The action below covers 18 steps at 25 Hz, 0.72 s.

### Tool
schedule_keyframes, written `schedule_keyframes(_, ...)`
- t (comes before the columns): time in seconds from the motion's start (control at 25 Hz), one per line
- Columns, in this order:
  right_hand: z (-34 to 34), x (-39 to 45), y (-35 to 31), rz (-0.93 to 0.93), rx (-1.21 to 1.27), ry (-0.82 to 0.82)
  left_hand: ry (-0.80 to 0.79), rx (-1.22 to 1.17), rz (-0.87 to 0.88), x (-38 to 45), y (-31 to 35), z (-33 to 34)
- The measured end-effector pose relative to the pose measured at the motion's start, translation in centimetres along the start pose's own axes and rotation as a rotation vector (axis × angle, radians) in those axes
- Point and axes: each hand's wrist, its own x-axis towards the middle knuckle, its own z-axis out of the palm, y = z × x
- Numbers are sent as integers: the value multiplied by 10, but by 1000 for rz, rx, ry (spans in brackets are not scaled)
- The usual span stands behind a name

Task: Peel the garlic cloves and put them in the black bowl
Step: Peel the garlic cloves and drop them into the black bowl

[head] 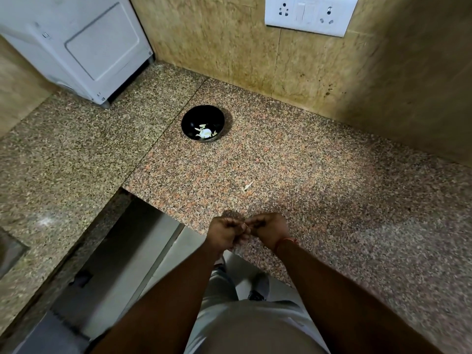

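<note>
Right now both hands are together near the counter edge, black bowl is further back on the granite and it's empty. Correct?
Not quite: the black bowl is not empty. The head view shows pale garlic pieces lying inside it. The rest holds: the left hand and right hand are together near the edge of the granite counter, fingers curled around something too small to identify, and the bowl sits further back.

— Where is the black bowl [203, 123] sitting?
— It is standing upright on the speckled counter, toward twelve o'clock from the counter's near edge.
— What is lying inside?
— Pale garlic cloves [205, 132] are resting at its six o'clock side.
</note>
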Motion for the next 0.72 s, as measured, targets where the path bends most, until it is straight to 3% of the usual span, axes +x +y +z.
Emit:
schedule_keyframes(0.4,3,2,-30,205,403,-47,26,-44,111,9,4,-10)
schedule_keyframes(0.6,11,12,-31,225,364,33,60,-53,90,13,10,-16)
schedule_keyframes(0.72,15,17,-29,222,307,111,163,-132,6,24,20,-19)
